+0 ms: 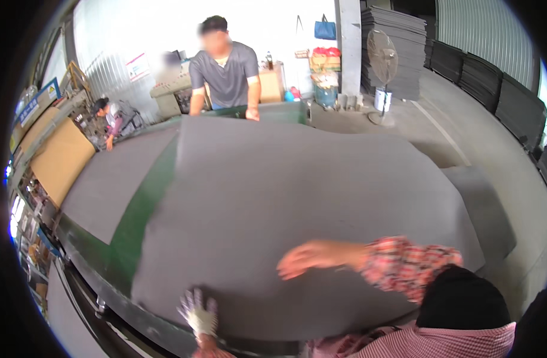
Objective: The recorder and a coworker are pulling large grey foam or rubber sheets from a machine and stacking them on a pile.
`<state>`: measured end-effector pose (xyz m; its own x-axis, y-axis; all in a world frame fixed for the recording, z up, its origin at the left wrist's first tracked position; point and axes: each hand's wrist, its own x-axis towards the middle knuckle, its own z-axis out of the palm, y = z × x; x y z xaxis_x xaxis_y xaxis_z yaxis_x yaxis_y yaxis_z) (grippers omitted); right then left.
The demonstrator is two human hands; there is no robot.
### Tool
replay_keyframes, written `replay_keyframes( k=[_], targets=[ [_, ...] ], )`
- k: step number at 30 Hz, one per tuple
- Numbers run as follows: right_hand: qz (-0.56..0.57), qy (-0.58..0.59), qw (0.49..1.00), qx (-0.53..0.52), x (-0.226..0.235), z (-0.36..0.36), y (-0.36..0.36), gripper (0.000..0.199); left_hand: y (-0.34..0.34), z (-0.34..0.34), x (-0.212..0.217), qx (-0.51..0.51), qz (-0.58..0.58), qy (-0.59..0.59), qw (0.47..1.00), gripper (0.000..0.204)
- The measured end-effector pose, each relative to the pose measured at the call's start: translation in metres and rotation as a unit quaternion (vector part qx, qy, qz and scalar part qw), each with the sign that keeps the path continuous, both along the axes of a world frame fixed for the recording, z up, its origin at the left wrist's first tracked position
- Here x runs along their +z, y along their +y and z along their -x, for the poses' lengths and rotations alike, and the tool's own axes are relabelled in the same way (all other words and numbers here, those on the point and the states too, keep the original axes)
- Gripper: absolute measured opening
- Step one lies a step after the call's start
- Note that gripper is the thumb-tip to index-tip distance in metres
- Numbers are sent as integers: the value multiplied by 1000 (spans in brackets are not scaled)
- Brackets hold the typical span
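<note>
Your two hands on the near edge of a big grey sheet.

Your left hand (199, 315), in a pale glove, comes up from the lower edge with fingers spread open, flat on the near rim of the grey sheet (297, 203). Your right hand (306, 258) is bare and motion-blurred, its checked sleeve (404, 265) reaching across from the right; it looks open and lies palm down on or just over the sheet, gripping nothing. The sheet lies across a green table (136, 221), beside a second grey sheet (112, 179) on the left. At the far end a person in a grey shirt (225, 68) rests a hand on the table. Brown board (61, 158) leans at left, under a blue sign (37, 101); a blue bag (325, 28) hangs on the back wall.
</note>
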<state>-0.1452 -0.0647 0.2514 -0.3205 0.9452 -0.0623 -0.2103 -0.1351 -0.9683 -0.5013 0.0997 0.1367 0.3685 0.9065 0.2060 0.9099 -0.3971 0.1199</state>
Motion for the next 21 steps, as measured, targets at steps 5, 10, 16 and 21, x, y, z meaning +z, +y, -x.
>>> replay_keyframes(
  k=[5, 10, 16, 21],
  targets=[
    [259, -322, 839, -353, -36, -114, -293, 27, 72, -11, 37, 210, -25, 37, 977, 54],
    [382, -471, 742, -285, -96, -37, -442, 31, -90, -166, 58, -286, -17, -88, 954, 48],
    [95, -567, 783, -238, -130, -8, -411, 37, 37, -126, 59, 125, -72, 242, 960, 52],
    [-109, -590, 771, -211, -151, -8, -390, 46, -61, -178, 77, -71, 468, -611, 634, 36]
  ],
)
